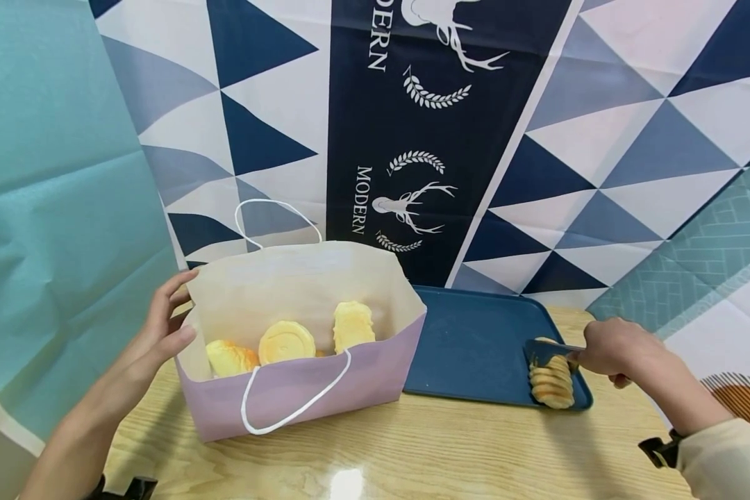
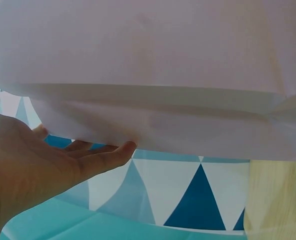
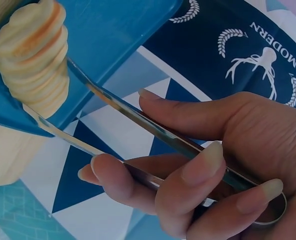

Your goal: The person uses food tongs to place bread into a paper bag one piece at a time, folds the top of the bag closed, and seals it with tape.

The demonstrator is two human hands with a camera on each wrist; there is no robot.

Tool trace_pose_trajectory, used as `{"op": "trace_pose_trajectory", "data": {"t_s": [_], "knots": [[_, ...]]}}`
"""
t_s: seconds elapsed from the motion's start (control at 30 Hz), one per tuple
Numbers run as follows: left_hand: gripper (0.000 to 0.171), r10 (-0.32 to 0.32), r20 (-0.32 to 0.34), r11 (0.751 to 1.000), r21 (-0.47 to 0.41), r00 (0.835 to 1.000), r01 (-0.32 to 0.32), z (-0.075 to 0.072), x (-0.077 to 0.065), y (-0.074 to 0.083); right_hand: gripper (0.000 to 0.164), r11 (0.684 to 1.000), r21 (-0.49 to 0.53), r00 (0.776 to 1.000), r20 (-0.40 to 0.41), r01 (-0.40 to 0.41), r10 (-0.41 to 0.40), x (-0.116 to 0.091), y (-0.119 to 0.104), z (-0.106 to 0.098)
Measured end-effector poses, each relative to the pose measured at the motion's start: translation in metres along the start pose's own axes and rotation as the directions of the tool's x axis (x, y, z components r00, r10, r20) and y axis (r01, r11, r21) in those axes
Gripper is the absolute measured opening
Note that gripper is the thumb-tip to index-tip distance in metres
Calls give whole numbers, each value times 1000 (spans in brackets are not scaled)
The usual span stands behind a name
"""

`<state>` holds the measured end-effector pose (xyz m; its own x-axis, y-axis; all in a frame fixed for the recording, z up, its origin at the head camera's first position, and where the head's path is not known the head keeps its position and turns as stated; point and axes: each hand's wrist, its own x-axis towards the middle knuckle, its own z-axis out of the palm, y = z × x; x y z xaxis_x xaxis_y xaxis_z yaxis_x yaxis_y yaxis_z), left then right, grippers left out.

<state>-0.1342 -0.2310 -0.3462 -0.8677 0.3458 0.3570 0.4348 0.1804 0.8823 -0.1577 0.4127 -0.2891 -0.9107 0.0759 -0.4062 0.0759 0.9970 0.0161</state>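
My right hand (image 1: 619,351) grips metal tongs (image 3: 153,131), with the thumb on one arm and curled fingers along the other. The tongs' tips reach either side of a ridged, spiral-shaped bread roll (image 3: 33,60), which lies at the right end of a blue tray (image 1: 469,347). My left hand (image 1: 156,333) rests against the left side of a lilac paper bag (image 1: 306,410), its fingers fairly straight at the rim. Inside the open bag are a golden-brown bread (image 1: 230,358), a round yellow pastry (image 1: 286,342) and an oblong yellow pastry (image 1: 353,325).
Bag and tray stand side by side on a light wooden table (image 1: 450,451). White cord handles (image 1: 296,415) hang over the bag's front and rise at its back. Behind them hangs a patterned cloth (image 1: 275,104), with a teal cloth (image 1: 50,208) at the left.
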Motion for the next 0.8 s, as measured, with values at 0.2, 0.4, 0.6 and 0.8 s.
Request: {"op": "trace_pose_trajectory", "data": {"t_s": [0.2, 0.4, 0.6, 0.8], "knots": [[68, 9, 0, 1000, 2, 1000, -9, 1, -2, 1, 35, 998, -56, 999, -28, 22, -23, 1, -1, -1], [68, 7, -1, 1000, 3, 1000, -7, 0, -2, 2, 35, 997, -65, 997, -70, 37, -42, 0, -3, -4], [68, 3, 0, 1000, 12, 1000, -3, 0, -1, 2, 34, 994, -50, 986, -129, 99, -105, -3, -6, -1], [68, 4, 1, 1000, 12, 1000, -4, 0, -1, 3, 34, 982, -88, 948, -259, 168, -186, 1, -12, 4]]}}
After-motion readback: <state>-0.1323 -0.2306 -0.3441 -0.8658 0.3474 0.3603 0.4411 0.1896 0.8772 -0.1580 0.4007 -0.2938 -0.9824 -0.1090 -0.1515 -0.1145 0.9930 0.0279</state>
